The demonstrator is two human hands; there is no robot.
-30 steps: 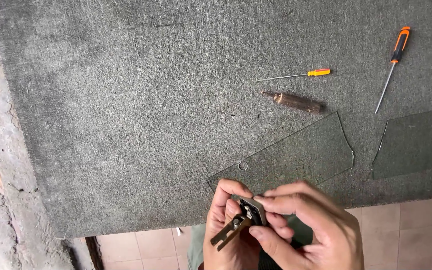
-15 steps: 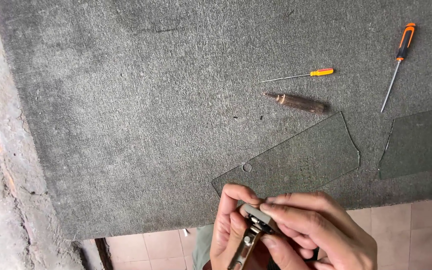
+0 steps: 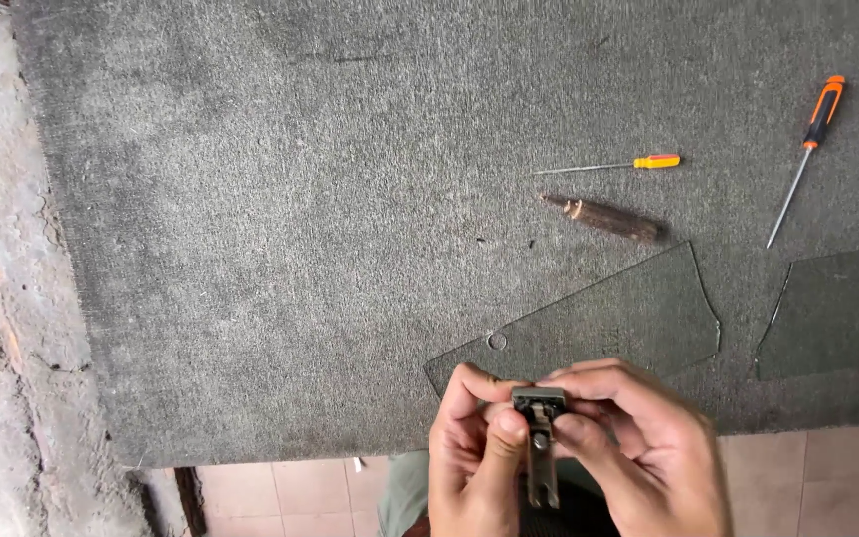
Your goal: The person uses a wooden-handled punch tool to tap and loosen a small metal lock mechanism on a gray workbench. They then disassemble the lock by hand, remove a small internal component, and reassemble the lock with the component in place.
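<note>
Head view: metal hinge pinched between both hands.

Both hands are meeting at the bottom edge of view, fingers curled inward. The left hand is pinching with thumb and forefinger, while the right hand is arching over, fingertips pressing beside it.

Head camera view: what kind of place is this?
Probably a small glass-working bench: cut glass panes lie on a grey felt-covered table, with screwdrivers beside them, and both hands hold a small metal fitting.
</note>
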